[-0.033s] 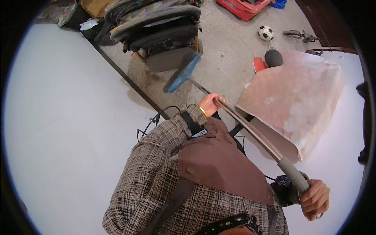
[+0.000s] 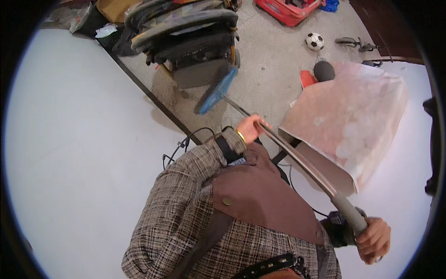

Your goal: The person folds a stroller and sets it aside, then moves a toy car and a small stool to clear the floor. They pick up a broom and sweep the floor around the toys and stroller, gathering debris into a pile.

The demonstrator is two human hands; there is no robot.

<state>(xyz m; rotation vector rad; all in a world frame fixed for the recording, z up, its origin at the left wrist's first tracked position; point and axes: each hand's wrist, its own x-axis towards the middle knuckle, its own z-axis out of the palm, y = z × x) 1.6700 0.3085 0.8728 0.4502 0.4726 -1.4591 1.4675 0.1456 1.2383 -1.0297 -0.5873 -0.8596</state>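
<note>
Left hand [image 2: 250, 129] clasps the broom [image 2: 304, 163] ahead of the curled right hand [image 2: 373, 241].

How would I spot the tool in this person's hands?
Find the dark stroller near the top. At its lower right is the tool's blue head; the metal pole slants down to the right hand. No neighbour has such a long, straight pole.

This looks like a home, with a stroller [image 2: 190, 46], soccer ball [image 2: 315, 42] and red toy car [image 2: 290, 14]

Small pale lettering on black strap [image 2: 264, 267], blurred marks on white tag [image 2: 238, 161]; none legible.
</note>
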